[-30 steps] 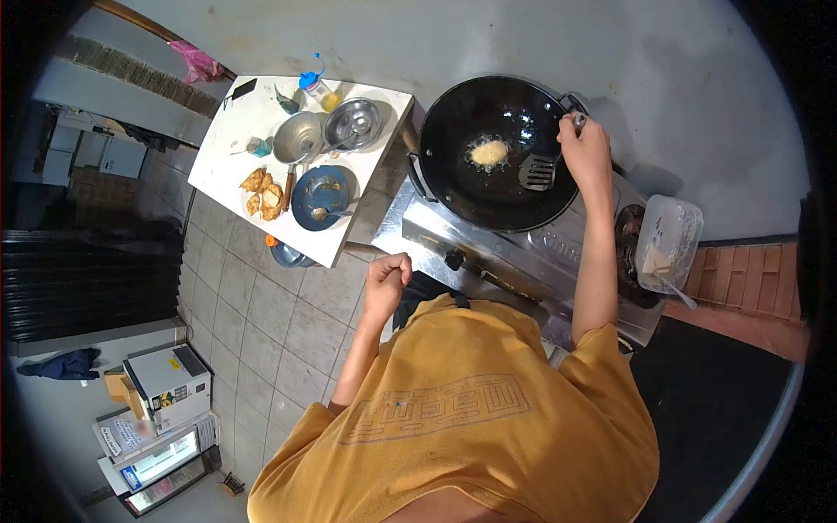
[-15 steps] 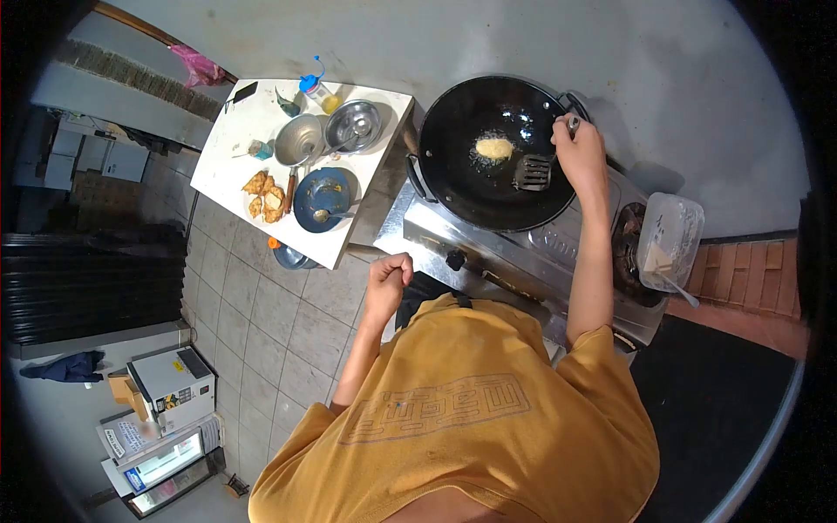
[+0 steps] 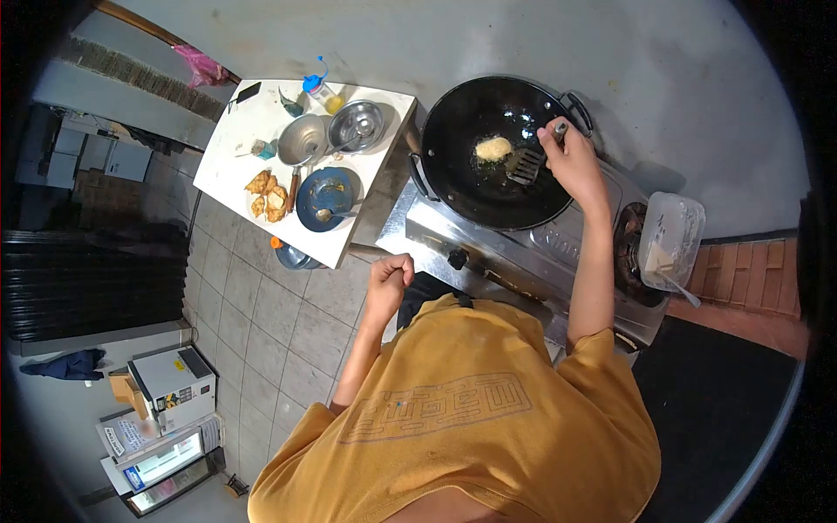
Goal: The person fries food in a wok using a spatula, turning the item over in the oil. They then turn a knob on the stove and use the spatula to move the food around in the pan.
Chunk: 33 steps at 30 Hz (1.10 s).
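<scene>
My right hand (image 3: 574, 166) is wrapped round the handle of a slotted spatula (image 3: 525, 166), over the right side of a black wok (image 3: 458, 187). The blade lies low in the wok, its edge right by a pale yellow piece of frying food (image 3: 493, 149). Small bubbles show in the oil around that piece. The wok sits on a steel gas stove (image 3: 436, 228). My left hand (image 3: 391, 274), curled into a loose fist with nothing showing in it, is held in front of my body, left of the stove.
A white table (image 3: 261, 157) on the left bears fried pieces (image 3: 272, 199), a blue plate (image 3: 318, 213) with a spoon, metal bowls (image 3: 356, 126) and an oil bottle (image 3: 323, 91). A plastic tub (image 3: 676, 222) stands at the stove's right end, over a second burner (image 3: 629, 244).
My right hand has tilted and shifted slightly, bringing the spatula blade left and up toward the frying piece. That piece has turned a little. My left hand stays put.
</scene>
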Available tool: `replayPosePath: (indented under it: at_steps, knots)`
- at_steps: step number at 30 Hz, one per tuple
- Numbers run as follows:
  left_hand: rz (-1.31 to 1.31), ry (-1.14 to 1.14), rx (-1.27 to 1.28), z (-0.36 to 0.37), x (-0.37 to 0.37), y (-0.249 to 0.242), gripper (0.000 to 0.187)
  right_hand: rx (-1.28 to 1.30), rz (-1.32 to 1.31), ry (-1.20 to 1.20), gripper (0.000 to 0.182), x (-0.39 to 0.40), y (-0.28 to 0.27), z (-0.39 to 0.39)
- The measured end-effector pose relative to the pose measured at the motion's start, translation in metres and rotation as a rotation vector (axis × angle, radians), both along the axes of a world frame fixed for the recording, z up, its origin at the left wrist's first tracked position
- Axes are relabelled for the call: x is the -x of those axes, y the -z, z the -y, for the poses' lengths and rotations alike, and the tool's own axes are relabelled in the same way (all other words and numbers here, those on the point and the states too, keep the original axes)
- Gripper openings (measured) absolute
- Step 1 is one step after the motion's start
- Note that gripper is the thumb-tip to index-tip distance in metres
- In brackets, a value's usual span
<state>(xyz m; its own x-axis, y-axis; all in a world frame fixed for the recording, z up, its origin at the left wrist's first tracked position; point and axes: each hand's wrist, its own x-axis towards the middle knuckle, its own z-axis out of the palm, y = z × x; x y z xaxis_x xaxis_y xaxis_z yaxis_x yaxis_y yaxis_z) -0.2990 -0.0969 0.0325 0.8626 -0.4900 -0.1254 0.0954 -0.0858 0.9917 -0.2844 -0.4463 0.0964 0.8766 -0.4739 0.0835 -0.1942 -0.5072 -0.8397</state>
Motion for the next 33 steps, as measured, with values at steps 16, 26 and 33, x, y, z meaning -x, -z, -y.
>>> replayPosePath:
  at_steps: [16, 26, 33]
  knots:
    - [0.026, 0.001, 0.003, 0.000, 0.004, -0.002, 0.018, -0.232, 0.100, 0.001, 0.032, 0.009, -0.008, -0.013]
    - [-0.003, -0.005, 0.024, 0.003, 0.009, -0.004, 0.020, -0.169, 0.036, -0.017, 0.034, 0.011, -0.013, -0.018]
    - [0.007, -0.011, 0.030, 0.001, 0.008, 0.002, 0.019, -0.070, -0.009, -0.067, 0.028, 0.012, -0.013, -0.015]
